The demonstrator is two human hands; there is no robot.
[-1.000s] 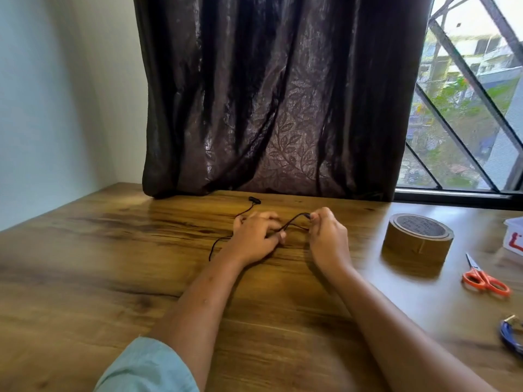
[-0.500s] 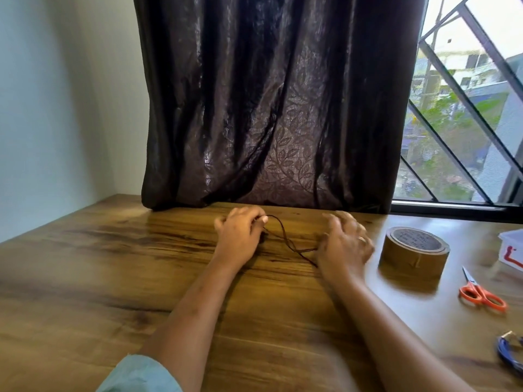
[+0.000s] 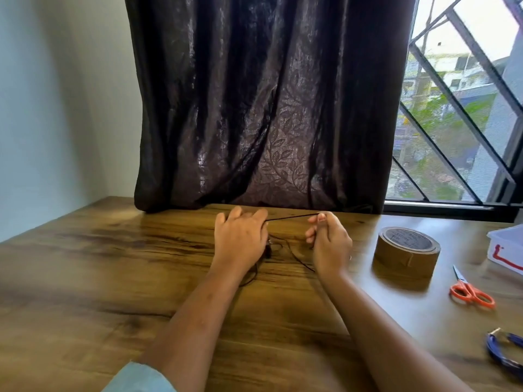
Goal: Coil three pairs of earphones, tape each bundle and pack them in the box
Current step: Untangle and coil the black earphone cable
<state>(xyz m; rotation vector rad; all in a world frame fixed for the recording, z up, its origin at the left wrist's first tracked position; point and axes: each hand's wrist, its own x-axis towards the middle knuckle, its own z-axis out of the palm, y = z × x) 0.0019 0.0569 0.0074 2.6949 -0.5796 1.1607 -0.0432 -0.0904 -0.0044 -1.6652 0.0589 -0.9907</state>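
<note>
Stretching thin black earphone cable (image 3: 291, 218) taut, my left hand (image 3: 239, 239) and right hand (image 3: 329, 244) pinch it above the wood-grain table (image 3: 99, 278); slack loops hide beneath. White box (image 3: 506, 247) sits cropped right.

Dark curtain (image 3: 266, 108), barred window (image 3: 464, 123), wooden table (image 3: 85, 292).

No word or number can be read anywhere. The dark core disc of the brown tape roll (image 3: 406, 241) carries faint printing, too blurred to make out (only a smudge of pale marks). The box (image 3: 506, 248) bears a red painted stroke, no legible letter.
</note>
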